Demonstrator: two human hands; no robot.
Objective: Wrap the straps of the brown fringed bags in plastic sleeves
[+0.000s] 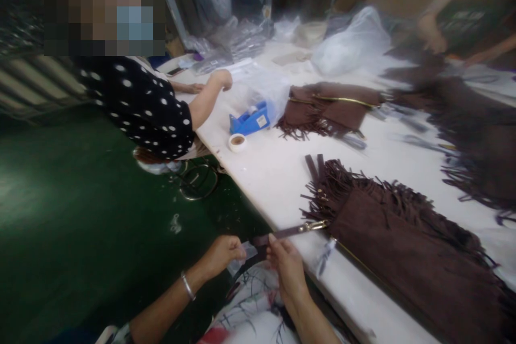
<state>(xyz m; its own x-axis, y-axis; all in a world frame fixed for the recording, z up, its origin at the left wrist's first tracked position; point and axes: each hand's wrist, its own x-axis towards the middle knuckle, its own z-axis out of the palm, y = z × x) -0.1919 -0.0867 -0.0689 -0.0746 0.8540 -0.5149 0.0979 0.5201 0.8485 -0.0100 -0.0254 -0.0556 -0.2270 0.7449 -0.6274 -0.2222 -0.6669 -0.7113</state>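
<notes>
My left hand (226, 252) pinches a small clear plastic piece (241, 262) over my lap, close to the table edge. Beside it, my right hand (285, 259) has its fingers closed on a dark brown strap (287, 232). A gold clasp (314, 226) joins that strap to a brown fringed bag (403, 242), which lies on the white table. The bag's fringe spreads along its far side, and a gold zipper runs along its near edge. A small clear and dark item (325, 256) sits at the table edge below the clasp.
A blue tape dispenser (252, 120) and a tape roll (237, 142) stand near the left table edge. More brown fringed bags (330, 105) lie behind. A co-worker in a dotted top (137, 105) sits at left; another's hand (433, 35) is at the far right. Plastic bags (352, 43) lie at the back.
</notes>
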